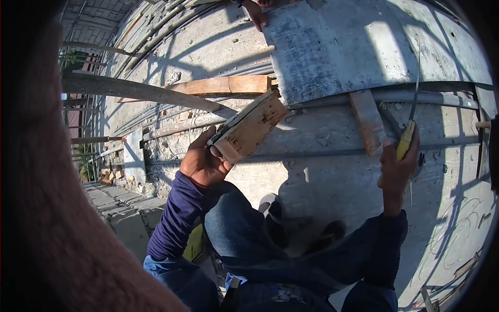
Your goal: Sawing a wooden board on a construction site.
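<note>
My left hand [201,160] is closed on the near end of a short wooden block [252,130]. The block is tilted, with a rough, splintered pale face and a darker layer along its upper edge. My right hand [399,164] grips the yellow handle [405,141] of a handsaw, whose thin blade [416,96] points up and away, seen nearly edge-on. Blade and block are well apart. Beyond the hands lies a large grey-white panel [332,57], its near edge close to the saw.
Another person's hand [255,15] rests by the panel's far left corner. A plank [368,122] sticks out from under the panel. Pipes [442,99], a timber beam [223,85] and a pole [140,89] cross the concrete floor. Loose wire [455,234] lies right; concrete blocks [127,229] stand left.
</note>
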Demonstrator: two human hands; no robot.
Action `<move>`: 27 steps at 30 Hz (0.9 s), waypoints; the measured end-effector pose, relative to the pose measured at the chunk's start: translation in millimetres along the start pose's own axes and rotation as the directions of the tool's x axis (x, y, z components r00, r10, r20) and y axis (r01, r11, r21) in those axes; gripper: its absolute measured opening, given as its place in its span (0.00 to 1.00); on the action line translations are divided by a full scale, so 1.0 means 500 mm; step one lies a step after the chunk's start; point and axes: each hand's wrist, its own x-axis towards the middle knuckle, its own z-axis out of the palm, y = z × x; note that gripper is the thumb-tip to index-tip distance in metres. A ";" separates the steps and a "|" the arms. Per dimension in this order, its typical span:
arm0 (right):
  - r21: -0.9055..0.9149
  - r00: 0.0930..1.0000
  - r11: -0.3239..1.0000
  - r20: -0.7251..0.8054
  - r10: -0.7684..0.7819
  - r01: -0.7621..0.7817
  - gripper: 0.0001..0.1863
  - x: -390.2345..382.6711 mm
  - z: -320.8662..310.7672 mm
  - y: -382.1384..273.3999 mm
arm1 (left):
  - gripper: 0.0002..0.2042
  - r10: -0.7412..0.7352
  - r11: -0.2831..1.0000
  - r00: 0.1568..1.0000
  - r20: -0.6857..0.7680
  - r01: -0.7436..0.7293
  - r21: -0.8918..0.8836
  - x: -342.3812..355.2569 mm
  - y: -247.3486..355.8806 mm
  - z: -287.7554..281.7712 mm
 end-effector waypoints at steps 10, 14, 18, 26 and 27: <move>0.278 0.933 0.960 -0.331 0.138 -0.044 0.33 0.005 -0.021 0.054 | 0.13 -0.016 0.999 0.990 0.139 0.011 0.040 0.165 -0.091 0.108; 0.428 0.896 0.894 -0.337 0.291 -0.129 0.34 0.022 -0.032 0.080 | 0.10 0.066 0.981 0.996 0.059 -0.075 0.180 0.202 -0.125 0.120; 0.473 0.900 0.865 -0.283 0.332 -0.170 0.35 0.029 -0.039 0.094 | 0.10 0.365 0.837 0.915 -0.172 -0.242 0.490 0.210 -0.181 0.128; 0.425 0.909 0.897 -0.316 0.270 -0.119 0.34 0.027 -0.018 0.081 | 0.12 0.588 -0.703 0.646 0.487 0.111 0.702 0.263 -0.139 -0.012; 0.421 0.915 0.900 -0.311 0.255 -0.108 0.34 0.027 -0.016 0.082 | 0.13 0.635 -0.682 0.658 0.405 0.231 0.694 0.263 -0.159 0.009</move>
